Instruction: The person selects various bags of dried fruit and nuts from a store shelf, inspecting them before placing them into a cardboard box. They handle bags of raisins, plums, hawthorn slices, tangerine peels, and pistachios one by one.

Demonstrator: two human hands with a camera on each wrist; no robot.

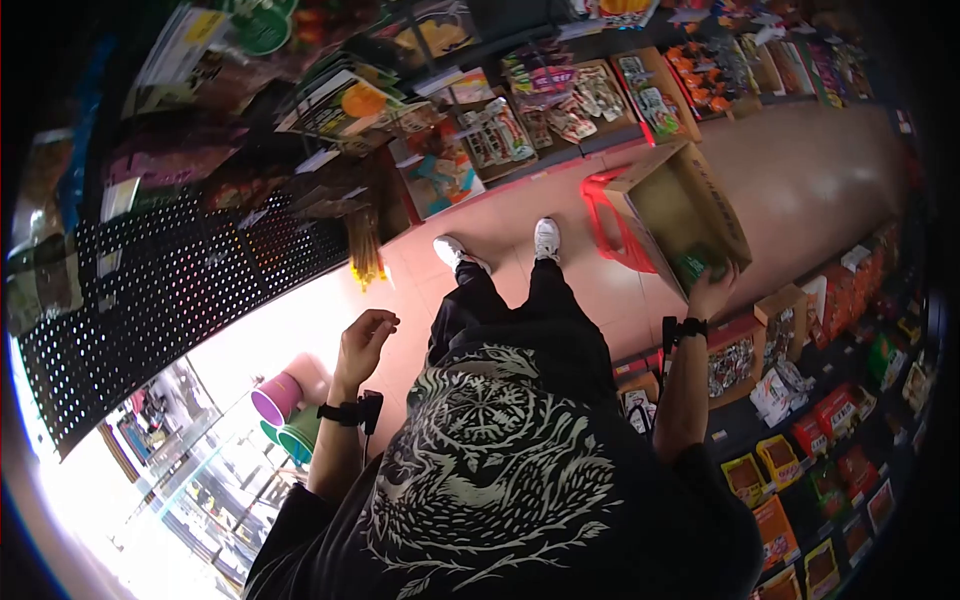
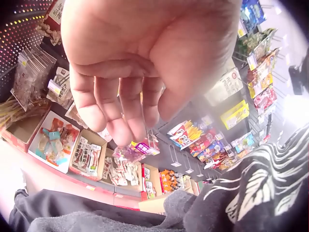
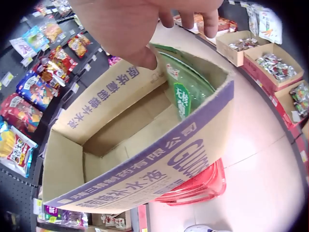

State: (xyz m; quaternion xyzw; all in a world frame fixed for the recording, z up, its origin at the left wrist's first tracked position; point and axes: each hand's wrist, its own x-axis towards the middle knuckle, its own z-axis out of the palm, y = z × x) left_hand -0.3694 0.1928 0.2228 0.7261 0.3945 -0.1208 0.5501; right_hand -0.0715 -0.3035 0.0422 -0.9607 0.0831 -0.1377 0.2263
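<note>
My right hand (image 1: 712,292) is at the near end of a tall cardboard box (image 3: 140,159) printed in purple. In the right wrist view its thumb (image 3: 145,59) hangs over the box's inside, beside a green snack packet (image 3: 186,84), and the other fingers are spread apart beyond the rim. The packet leans upright in one end of the box; its lower part is hidden behind the box wall. My left hand (image 1: 365,343) hovers in the air to the left of my legs, its fingers (image 2: 130,130) loosely bent, with nothing in it.
A red plastic piece (image 3: 207,186) shows under and beside the box. Shelves hold snack packets (image 1: 498,132) ahead and open trays of small goods (image 3: 275,65) to the right. A perforated black panel (image 1: 160,310) and purple and green buckets (image 1: 277,397) stand left.
</note>
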